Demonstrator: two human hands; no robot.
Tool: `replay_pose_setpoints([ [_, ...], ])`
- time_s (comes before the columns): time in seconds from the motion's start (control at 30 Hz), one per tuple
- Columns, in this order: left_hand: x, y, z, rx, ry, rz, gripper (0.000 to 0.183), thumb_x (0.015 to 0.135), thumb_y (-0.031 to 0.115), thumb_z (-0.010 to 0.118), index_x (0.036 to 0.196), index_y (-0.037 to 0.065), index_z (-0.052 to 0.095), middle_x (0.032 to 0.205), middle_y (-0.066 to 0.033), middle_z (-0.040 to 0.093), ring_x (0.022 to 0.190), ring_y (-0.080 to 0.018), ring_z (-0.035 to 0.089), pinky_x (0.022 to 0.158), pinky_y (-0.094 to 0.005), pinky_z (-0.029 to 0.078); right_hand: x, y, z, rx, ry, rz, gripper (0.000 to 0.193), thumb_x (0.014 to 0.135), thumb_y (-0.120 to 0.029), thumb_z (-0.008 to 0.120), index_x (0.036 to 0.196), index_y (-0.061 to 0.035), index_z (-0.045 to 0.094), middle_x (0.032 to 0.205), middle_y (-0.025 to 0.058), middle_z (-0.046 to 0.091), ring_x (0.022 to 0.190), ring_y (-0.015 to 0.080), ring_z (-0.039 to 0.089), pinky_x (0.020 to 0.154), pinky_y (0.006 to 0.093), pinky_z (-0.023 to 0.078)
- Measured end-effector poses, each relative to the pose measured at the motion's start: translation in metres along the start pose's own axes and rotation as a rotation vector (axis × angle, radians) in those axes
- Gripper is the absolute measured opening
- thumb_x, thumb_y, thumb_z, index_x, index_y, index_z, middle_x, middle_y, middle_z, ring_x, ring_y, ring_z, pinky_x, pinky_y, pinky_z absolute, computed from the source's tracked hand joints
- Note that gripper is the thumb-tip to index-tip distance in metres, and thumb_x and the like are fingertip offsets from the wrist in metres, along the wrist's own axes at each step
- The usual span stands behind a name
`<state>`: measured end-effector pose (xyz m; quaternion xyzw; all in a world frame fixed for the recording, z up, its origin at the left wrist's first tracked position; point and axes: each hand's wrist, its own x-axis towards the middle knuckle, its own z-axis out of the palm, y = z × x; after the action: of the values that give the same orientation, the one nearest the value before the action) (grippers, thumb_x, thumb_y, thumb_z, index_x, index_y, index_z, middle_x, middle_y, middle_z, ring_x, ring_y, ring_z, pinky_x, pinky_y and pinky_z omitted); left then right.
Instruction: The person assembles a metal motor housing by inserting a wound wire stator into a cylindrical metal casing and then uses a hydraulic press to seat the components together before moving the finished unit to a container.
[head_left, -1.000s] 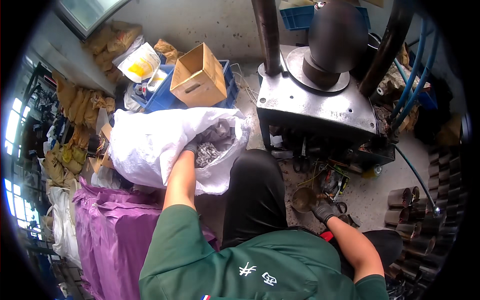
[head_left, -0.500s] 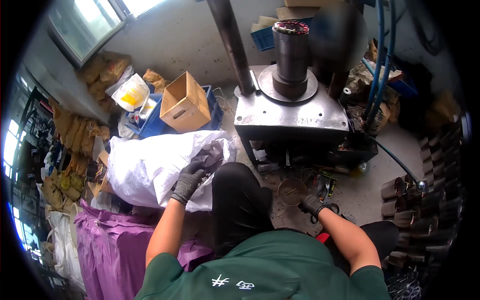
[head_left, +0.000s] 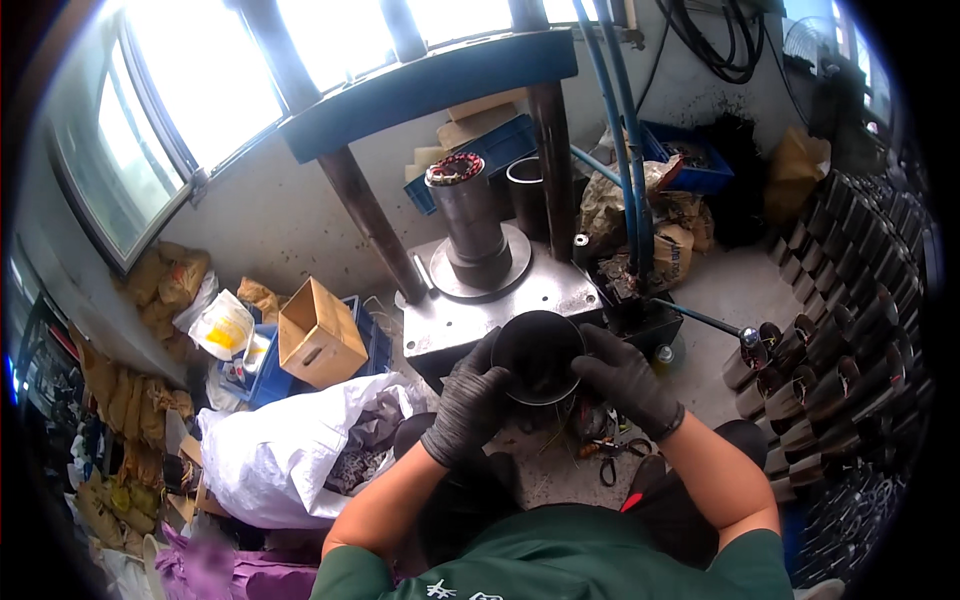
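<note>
Two gloved hands hold one dark open-topped cylinder (head_left: 540, 362) between them, in front of the near edge of a press's steel plate (head_left: 465, 318). The left hand (head_left: 468, 405) is curled against the left wall, its thumb near the rim; the right hand (head_left: 630, 380) grasps the opposite side, thumb at the right rim. The remaining fingertips are partly hidden, so how tightly they close cannot be told. The mouth faces the viewer; its interior is too dark for any contents to be made out.

Handling, as judged from appearance: the wall is probably metal, stiff and of moderate weight, unlikely to dent under the fingers. A smooth or oily surface could slip, and the rim may be sharp. The soundest hold is on opposite sides of the outer wall, just below the rim.

Compared with the frame half a second earlier, the left hand has left the white sack (head_left: 275, 445), which now lies to its left. The right hand has come up from near the floor, where it gripped a round vessel, seemingly this same one. The view has also tilted farther, bringing the press's blue crossbeam (head_left: 430, 88) into sight.
</note>
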<state>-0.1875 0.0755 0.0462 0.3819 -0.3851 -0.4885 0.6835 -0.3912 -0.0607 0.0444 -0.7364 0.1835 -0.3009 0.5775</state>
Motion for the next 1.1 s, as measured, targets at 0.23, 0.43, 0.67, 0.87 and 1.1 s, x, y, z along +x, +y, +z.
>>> replay_pose_setpoints([
  [0.23,0.004,0.028,-0.044,0.674,0.377,0.606,0.034,0.075,0.0,0.088,0.091,0.005,0.058,0.119,-0.0127,0.064,0.104,-0.0236,0.066,0.088,-0.0367,0.057,-0.086,-0.047,-0.096,-1.094,0.739,-0.725,0.03,0.095,0.0,0.058,0.125,-0.0015,0.059,0.12,0.0151,0.064,0.11,0.0388,0.063,0.107,0.0493,0.045],
  [0.43,0.072,0.089,-0.109,0.523,0.595,0.844,0.025,0.086,0.0,0.08,0.104,0.006,0.064,0.099,-0.0052,0.069,0.089,-0.0149,0.067,0.084,-0.0296,0.057,-0.058,0.015,-0.132,-0.711,0.796,-0.483,0.025,0.107,-0.007,0.05,0.131,-0.0036,0.052,0.116,0.015,0.059,0.105,0.0252,0.064,0.09,0.0374,0.054],
  [0.67,0.154,0.133,-0.149,0.431,0.734,0.777,0.022,0.086,0.007,0.082,0.102,0.005,0.067,0.1,-0.0048,0.07,0.089,-0.0171,0.066,0.081,-0.0317,0.057,0.084,0.0,-0.166,-0.803,0.933,-0.552,0.053,0.104,-0.007,0.05,0.155,-0.0064,0.034,0.123,0.0186,0.059,0.107,0.0288,0.065,0.091,0.0385,0.055],
  [0.87,0.189,0.147,-0.152,0.451,0.707,0.727,0.025,0.082,0.013,0.088,0.096,0.006,0.069,0.088,-0.0025,0.069,0.076,-0.0124,0.063,0.07,-0.0281,0.052,0.102,0.007,-0.155,-0.592,1.042,-0.581,0.055,0.103,-0.005,0.052,0.155,-0.0035,0.033,0.119,0.0182,0.06,0.103,0.0283,0.064,0.091,0.0386,0.055],
  [1.1,0.218,0.177,-0.133,0.582,0.618,0.588,0.018,0.087,0.009,0.082,0.1,0.006,0.069,0.095,-0.0021,0.067,0.083,-0.0146,0.063,0.066,-0.0272,0.056,0.095,0.005,-0.152,-0.593,1.077,-0.609,0.053,0.102,-0.006,0.055,0.152,-0.0024,0.038,0.119,0.0189,0.062,0.103,0.0292,0.065,0.089,0.0398,0.055],
])
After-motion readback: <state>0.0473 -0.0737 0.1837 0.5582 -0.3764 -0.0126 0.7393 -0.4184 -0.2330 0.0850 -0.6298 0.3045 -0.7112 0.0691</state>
